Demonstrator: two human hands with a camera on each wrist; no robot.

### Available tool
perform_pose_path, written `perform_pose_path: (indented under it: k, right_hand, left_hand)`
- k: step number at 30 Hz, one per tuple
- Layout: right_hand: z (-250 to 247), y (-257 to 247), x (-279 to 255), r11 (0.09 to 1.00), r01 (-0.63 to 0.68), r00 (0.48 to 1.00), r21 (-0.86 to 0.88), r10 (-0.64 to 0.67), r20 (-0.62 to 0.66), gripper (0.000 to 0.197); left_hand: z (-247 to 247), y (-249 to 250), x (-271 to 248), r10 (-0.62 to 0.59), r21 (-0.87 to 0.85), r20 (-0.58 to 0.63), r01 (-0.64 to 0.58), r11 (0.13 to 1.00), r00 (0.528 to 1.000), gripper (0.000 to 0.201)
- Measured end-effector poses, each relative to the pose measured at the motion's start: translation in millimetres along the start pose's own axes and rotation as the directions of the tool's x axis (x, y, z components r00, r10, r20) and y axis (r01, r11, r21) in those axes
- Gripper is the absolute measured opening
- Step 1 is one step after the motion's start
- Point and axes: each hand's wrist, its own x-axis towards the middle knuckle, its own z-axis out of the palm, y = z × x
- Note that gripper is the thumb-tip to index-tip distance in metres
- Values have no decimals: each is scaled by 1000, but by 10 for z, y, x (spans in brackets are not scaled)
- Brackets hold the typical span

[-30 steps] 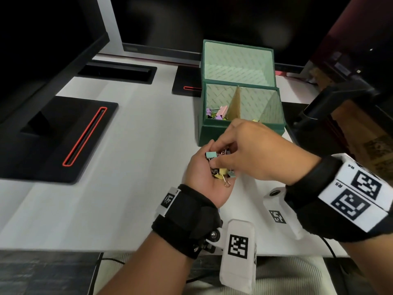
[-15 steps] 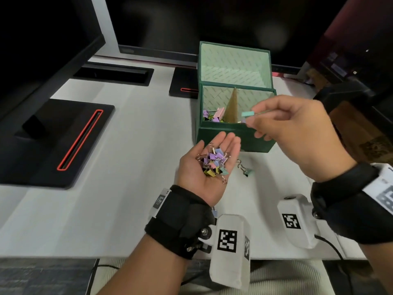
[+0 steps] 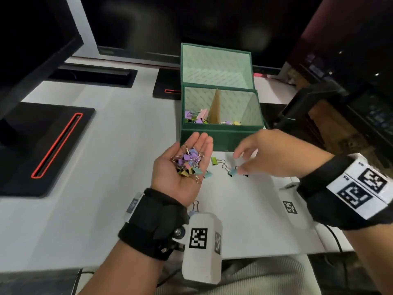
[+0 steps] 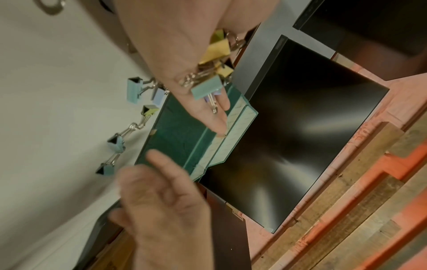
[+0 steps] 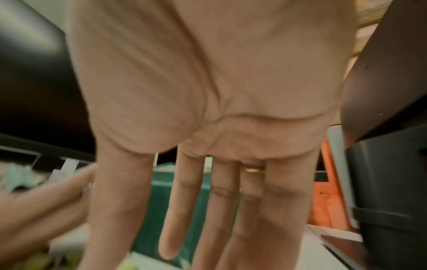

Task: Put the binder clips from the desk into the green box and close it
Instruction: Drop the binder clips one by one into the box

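Note:
My left hand (image 3: 187, 146) lies palm up just in front of the green box (image 3: 221, 136), its fingers straight, with a pile of small coloured binder clips (image 3: 188, 163) on the palm. The same pile (image 4: 205, 89) shows in the left wrist view. My right hand (image 3: 240, 162) hovers low over the desk with fingers spread and nothing in it, its thumb beside a teal clip (image 3: 232, 172). A yellow-green clip (image 3: 214, 161) and another teal clip (image 3: 208, 174) lie between the hands. The box's lid (image 3: 217, 67) stands open, with several clips (image 3: 197, 118) inside.
A brown divider (image 3: 215, 109) splits the box. One more clip (image 3: 194, 206) lies by my left wrist. A black monitor base (image 3: 42, 145) with a red-edged slot sits on the white desk (image 3: 106, 199) at the left, and dark equipment (image 3: 308, 103) at the right.
My right hand came back from over the box, where it held a teal clip, down to the loose clips on the desk, now empty. My left hand stayed palm up.

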Motion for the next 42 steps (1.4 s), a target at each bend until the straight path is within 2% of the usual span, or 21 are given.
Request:
perform_pose_path:
  k: [2, 8, 11, 13, 15, 17, 19, 22, 23, 25, 27, 29, 32, 37, 39, 42]
  right_hand:
    - [88, 84, -22, 999, -19, 998, -41, 22, 51, 31]
    - [279, 175, -12, 997, -14, 999, 81, 17, -41, 20]
    - [117, 132, -79, 986, 14, 999, 168, -7, -43, 16]
    - [-109, 80, -119, 936, 65, 992, 346, -22, -126, 12]
    - [-319, 37, -87, 885, 115, 960, 452, 18, -278, 10]
    - [-441, 16, 28, 889, 110, 915, 444, 84, -395, 8]
    - [-460, -15, 121, 904, 85, 895, 419, 116, -432, 11]
    - [-364, -142, 72, 906, 147, 899, 398, 45, -435, 38]
    - [-310, -221, 3, 878, 210, 911, 429, -16, -412, 37]
    - [-170, -358, -148, 827, 273, 950, 491, -150, -275, 26]
    - [-23, -442, -246, 848, 280, 960, 450, -244, -138, 23]
    - [91, -485, -272, 879, 273, 962, 392, -254, -102, 31]
    - [191, -514, -257, 866, 269, 962, 422, -226, -150, 35]
    - [253, -526, -196, 821, 255, 959, 511, -147, -242, 7]
    - [262, -536, -185, 831, 271, 947, 487, -138, -291, 8]
    - [262, -540, -189, 888, 287, 929, 360, -165, -332, 21]
  left_hand:
    - [4, -11, -2, -3, -4, 6, 3, 1000, 1000, 48]
    - [30, -118, 10, -34, 20, 13, 34, 999, 999, 47]
    - [28, -111, 1, -37, 22, 16, 36, 999, 999, 47]
    - [33, -101, 0, -31, 21, 13, 30, 999, 999, 47]
    - [40, -105, 1, -27, 21, 4, 27, 999, 1000, 47]
    - [57, -120, -6, -30, 36, 2, 30, 999, 1000, 48]
    - [77, -136, -23, -38, 45, 6, 38, 998, 999, 49]
    - [80, -111, -39, -9, 30, -3, 9, 1000, 1000, 50]
    - [78, -93, -33, 13, 15, -10, -13, 1000, 1000, 50]
    - [74, -62, -16, 68, -2, -37, -68, 998, 997, 49]
    - [92, -62, -17, 106, 14, -73, -105, 994, 992, 44]
    - [120, -74, -24, 124, 30, -99, -121, 992, 987, 42]
    - [159, -83, -38, 134, 24, -110, -132, 991, 985, 43]
    - [167, -136, -63, 139, 28, -80, -137, 990, 987, 42]
    - [151, -190, -79, 115, 54, -80, -111, 992, 990, 43]
    - [136, -240, -99, 79, 34, -77, -77, 996, 994, 42]
